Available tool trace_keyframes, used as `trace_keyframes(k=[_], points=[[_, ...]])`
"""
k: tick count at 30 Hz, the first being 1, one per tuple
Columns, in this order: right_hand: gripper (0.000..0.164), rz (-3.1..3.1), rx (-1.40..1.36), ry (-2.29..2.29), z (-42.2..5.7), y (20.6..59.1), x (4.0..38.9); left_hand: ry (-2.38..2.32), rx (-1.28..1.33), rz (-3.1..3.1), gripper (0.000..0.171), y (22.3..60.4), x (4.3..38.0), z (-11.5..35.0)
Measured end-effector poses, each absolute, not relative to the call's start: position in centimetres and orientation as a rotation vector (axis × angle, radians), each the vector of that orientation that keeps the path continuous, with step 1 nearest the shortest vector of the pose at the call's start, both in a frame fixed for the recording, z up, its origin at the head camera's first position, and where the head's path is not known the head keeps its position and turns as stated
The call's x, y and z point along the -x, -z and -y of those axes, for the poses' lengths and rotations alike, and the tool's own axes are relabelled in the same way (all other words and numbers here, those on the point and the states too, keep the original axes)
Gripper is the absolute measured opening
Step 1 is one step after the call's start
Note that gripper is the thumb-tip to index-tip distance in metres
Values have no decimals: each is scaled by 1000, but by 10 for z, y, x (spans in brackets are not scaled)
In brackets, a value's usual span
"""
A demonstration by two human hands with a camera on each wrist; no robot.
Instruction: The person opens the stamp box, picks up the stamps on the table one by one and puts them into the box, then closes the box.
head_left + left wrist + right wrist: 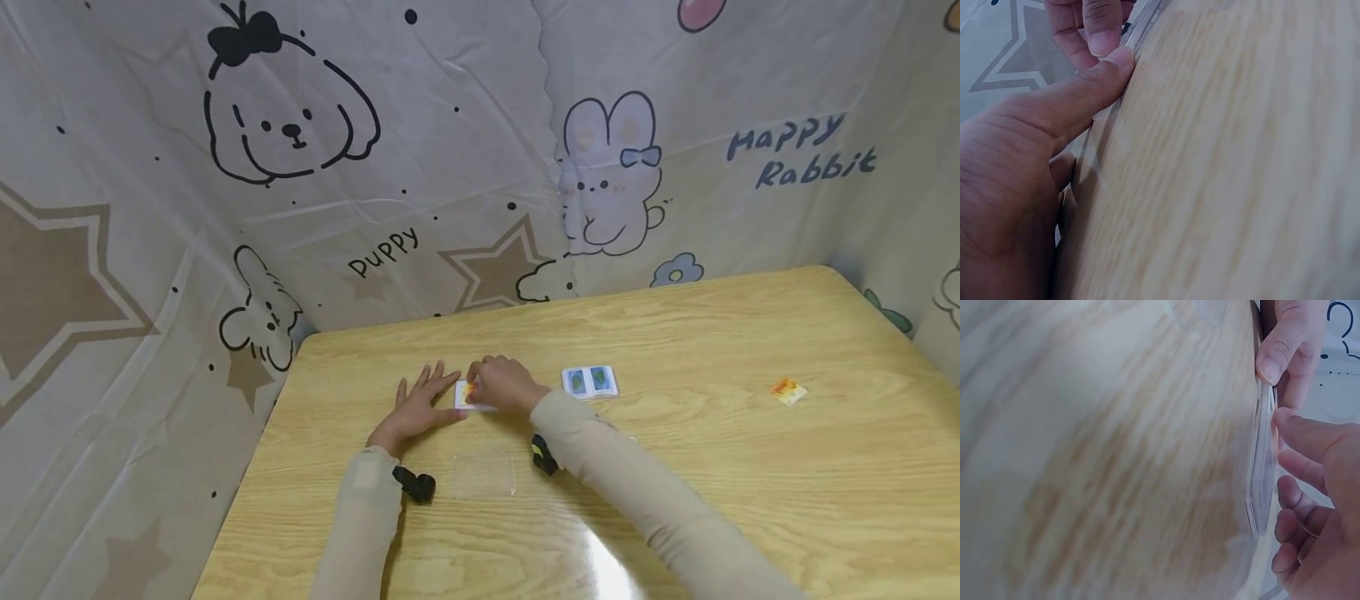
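Note:
A small white-bordered card (461, 395) lies on the table between my hands, part of it hidden under the right one. An orange-and-yellow picture piece (469, 390) shows on its left half. With fingers spread on the far side, my left hand (420, 408) rests on the table, its thumb (1116, 62) at the card's edge. My right hand (506, 383) is bent over the card and pinches the picture piece at its thumb and fingertips. Seen edge-on in the right wrist view, the card (1261, 469) looks layered, several thin sheets deep.
To the right lies a white-framed card stack (589, 382) with two blue-green pictures. Farther right is a loose orange picture piece (787, 390). A clear flat plastic piece (483, 475) lies nearer me, between the forearms. Printed cloth (465, 167) hangs behind the wooden table (712, 500).

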State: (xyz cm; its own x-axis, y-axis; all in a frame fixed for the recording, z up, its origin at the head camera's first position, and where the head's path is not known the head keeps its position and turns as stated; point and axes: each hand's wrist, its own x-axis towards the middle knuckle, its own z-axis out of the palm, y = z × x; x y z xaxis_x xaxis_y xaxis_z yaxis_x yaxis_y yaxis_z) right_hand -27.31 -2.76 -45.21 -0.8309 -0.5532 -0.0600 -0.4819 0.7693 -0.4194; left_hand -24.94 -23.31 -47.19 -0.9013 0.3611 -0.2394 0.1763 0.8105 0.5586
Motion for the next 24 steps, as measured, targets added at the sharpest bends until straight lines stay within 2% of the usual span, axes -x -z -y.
trace_keyframes(k=[11,18,24], points=[[35,-2805,804,649,4,440,267,-776,-376,-2662,82,477,248,232],[32,-2798,782,735,-28,440,260,-791,-366,-2654,83,479,246,231],[30,-2812,814,812,-63,425,256,-786,-395,-2659,81,474,249,232]])
